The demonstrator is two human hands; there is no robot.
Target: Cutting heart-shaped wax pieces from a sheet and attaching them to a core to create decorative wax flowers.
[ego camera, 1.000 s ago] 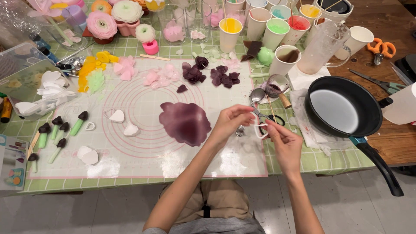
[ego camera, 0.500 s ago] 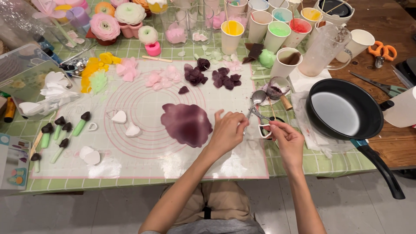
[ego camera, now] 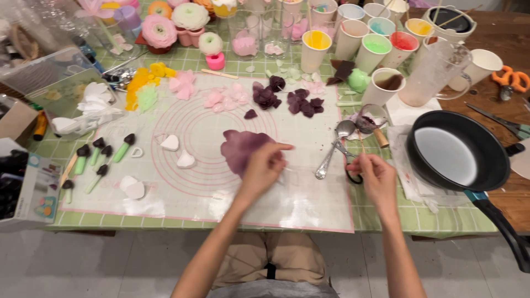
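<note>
Left hand (ego camera: pixel 264 165) pins the purple sheet (ego camera: pixel 241 149) flat, index extended; your right hand (ego camera: pixel 375 174) pinches small scissors (ego camera: pixel 349 163) at 3 o'clock, ready to trim.

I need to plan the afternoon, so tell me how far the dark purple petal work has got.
Done: dark purple petals lie in a heap on the mat, beside pink ones. In hand: the left hand rests at the edge of a flat purple sheet; the right hand holds small scissors by the spoon. Left: that sheet looks uncut, and the dark-tipped green sticks bear no petals.

Spoon (ego camera: pixel 333 148) right of dough sheet (ego camera: pixel 241 149)
</note>
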